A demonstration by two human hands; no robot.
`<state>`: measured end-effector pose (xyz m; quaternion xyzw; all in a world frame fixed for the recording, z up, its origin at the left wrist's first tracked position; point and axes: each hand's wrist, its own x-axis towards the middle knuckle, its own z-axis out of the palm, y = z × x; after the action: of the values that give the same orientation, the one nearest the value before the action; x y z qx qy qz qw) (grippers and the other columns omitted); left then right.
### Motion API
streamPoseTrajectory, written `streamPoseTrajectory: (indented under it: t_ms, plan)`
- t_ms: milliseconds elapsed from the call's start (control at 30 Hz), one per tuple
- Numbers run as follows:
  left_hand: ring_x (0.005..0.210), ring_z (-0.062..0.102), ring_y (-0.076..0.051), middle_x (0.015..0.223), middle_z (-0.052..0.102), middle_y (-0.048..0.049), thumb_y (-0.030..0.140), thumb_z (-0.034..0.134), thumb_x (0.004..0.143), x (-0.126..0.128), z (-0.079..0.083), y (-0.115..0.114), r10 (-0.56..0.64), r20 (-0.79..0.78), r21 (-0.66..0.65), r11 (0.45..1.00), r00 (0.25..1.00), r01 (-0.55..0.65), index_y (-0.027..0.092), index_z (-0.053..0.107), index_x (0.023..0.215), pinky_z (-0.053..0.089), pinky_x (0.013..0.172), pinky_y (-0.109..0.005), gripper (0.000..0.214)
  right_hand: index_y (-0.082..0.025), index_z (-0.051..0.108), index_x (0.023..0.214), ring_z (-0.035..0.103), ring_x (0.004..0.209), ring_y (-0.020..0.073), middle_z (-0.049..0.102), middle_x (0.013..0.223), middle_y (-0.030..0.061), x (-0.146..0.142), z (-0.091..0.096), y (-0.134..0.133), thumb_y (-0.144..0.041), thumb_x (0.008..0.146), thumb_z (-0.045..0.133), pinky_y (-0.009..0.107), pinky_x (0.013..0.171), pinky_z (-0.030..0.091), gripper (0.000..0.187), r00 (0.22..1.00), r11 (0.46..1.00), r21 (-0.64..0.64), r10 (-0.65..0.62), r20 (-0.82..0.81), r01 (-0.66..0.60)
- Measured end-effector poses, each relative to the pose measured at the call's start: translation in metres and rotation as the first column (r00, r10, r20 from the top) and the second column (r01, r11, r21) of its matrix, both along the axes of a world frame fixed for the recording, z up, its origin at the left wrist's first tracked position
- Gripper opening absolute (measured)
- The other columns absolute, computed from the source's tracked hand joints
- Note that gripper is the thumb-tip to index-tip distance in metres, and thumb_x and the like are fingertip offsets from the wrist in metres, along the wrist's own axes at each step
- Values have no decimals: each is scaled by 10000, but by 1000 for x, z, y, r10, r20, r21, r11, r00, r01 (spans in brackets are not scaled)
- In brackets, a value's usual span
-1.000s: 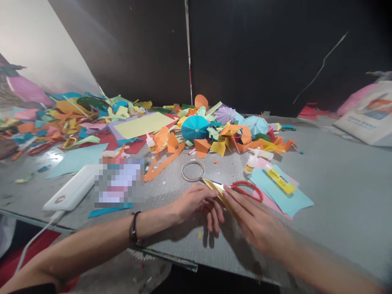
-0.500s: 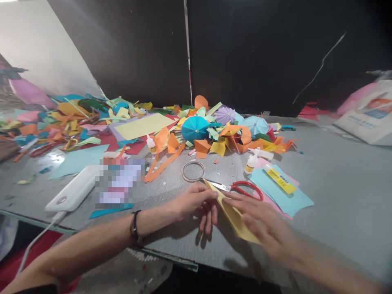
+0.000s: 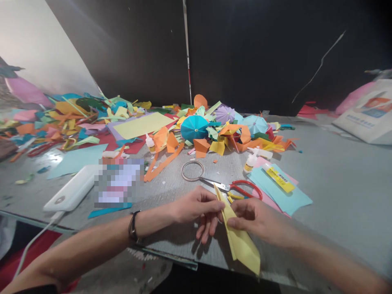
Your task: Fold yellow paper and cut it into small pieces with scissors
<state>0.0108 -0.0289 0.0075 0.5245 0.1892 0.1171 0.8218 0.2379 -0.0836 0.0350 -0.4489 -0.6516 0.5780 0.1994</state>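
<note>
A folded sheet of yellow paper [image 3: 243,247] slants between my two hands, above the near part of the table. My left hand [image 3: 200,210] pinches its left edge near the upper end, thumb on top and the other fingers curled beneath. From the right, my right hand [image 3: 252,216] grips the same paper with the thumb on the near face; its other fingertips are partly hidden behind the sheet. Red-handled scissors [image 3: 246,188] lie just beyond the paper, pointing left. A round tape ring [image 3: 192,170] rests by their tips.
Coloured paper scraps [image 3: 226,134] with a blue paper fan [image 3: 194,128] pile along the black wall. Glue bottles [image 3: 251,160] stand mid-table. Right lie blue sheets [image 3: 294,200] under a yellow tube [image 3: 278,179]. Left sits a white power bank [image 3: 72,190] with a cable. The table's edge [image 3: 171,258] is close.
The yellow paper has turned, its lower end swinging toward me and showing more of its face. My right hand has gone from flattened fingers on it to a thumb-and-finger grip.
</note>
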Motion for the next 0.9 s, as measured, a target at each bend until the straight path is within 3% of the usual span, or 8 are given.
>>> streamPoseTrajectory:
  t_ms: [167, 333, 500, 667, 900]
  plan:
    - [425, 669, -152, 627, 705, -69, 545, 658, 960, 0, 0, 2, -1, -29, 24, 1000, 1000, 2, 95, 665, 870, 496, 355, -183, 459, -189, 687, 842, 572, 697, 151, 635, 762, -2, -3, -2, -2, -561, 876, 744, 266, 640, 454, 378, 1000, 999, 22, -23, -16, 24]
    - [419, 659, -140, 620, 708, -69, 580, 655, 952, -2, -2, 4, -35, -28, 42, 998, 999, 36, 100, 662, 880, 507, 370, -172, 485, -208, 708, 774, 561, 634, 162, 629, 689, 12, -4, 6, -4, -609, 982, 568, 279, 588, 465, 473, 999, 992, 123, -41, 29, 38]
    - [435, 680, -149, 630, 713, -61, 524, 684, 945, 0, -4, 2, -5, -55, 41, 999, 998, 7, 108, 666, 847, 510, 369, -171, 427, -229, 777, 856, 680, 731, 207, 752, 801, 51, -3, 8, -2, -585, 955, 644, 307, 651, 525, 393, 998, 1000, 8, -4, -60, 5]
    - [476, 714, -181, 686, 729, -74, 496, 748, 896, 1, -4, -1, 35, -49, 26, 999, 998, -34, 98, 676, 829, 550, 387, -211, 410, -223, 773, 811, 631, 669, 186, 736, 765, 41, -4, 8, -1, -568, 929, 692, 290, 611, 465, 373, 1000, 1000, 23, -2, -23, 2]
    - [469, 705, -158, 686, 727, -67, 480, 741, 906, 3, -1, -5, 29, -31, 22, 999, 999, -29, 94, 681, 840, 573, 415, -203, 397, -194, 747, 818, 568, 685, 176, 678, 751, 26, -4, 4, -3, -524, 973, 605, 296, 634, 409, 392, 999, 999, 51, 15, 38, -17]
